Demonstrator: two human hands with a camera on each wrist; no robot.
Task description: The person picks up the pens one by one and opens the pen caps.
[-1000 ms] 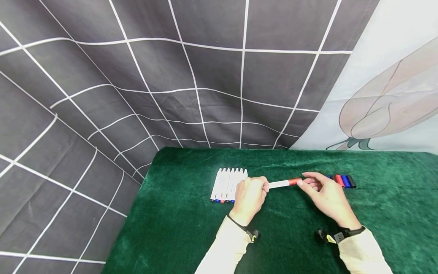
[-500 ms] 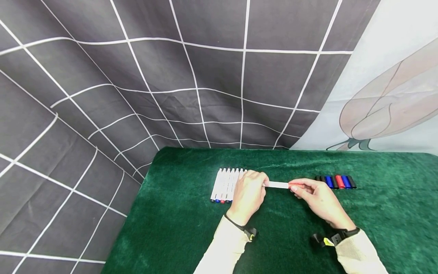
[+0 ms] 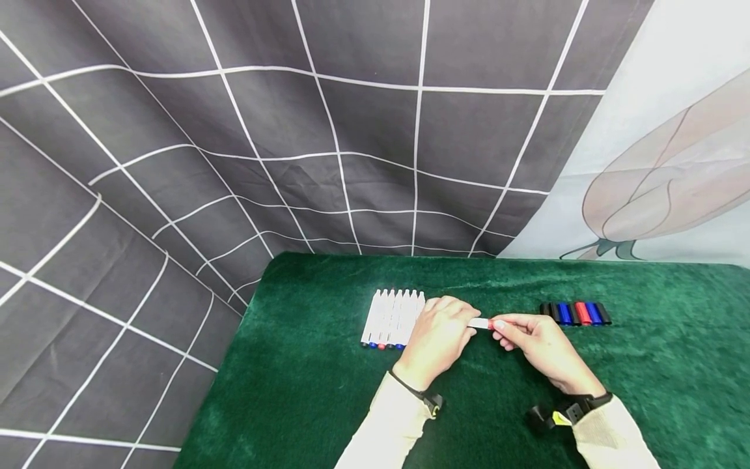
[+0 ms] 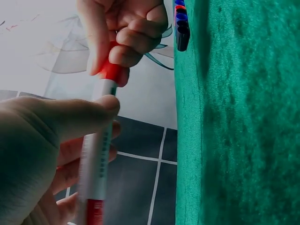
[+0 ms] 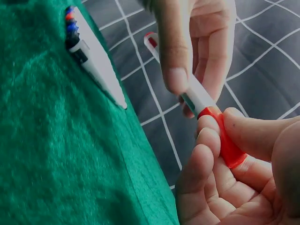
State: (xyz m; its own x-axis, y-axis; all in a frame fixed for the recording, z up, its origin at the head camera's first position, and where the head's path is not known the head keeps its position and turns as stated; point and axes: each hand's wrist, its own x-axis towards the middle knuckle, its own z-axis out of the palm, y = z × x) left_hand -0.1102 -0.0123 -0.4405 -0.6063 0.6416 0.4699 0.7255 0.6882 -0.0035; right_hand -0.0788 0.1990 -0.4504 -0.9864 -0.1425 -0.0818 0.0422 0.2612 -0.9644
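My left hand (image 3: 439, 342) grips the white barrel of a marker (image 4: 101, 145), its thumb laid along the side. At the other end, my right hand (image 3: 545, 342) pinches the red cap (image 5: 228, 140) between thumb and fingers. Cap and barrel stand in line, the cap's edge meeting the white body. A red end plug shows at the marker's tail in both wrist views. The two hands are close together in the head view, with a short stretch of barrel visible between them.
Left of my hands lies a row of several white uncapped markers (image 3: 389, 319) on the green cloth (image 3: 305, 378). To the right, several black, blue and red caps (image 3: 577, 314) lie side by side. A dark grid curtain (image 3: 375, 182) hangs behind the table.
My right hand has moved left and closed its fingers round the red cap, which it only touched at the end before. My left hand has shifted right along the marker, toward the cap.
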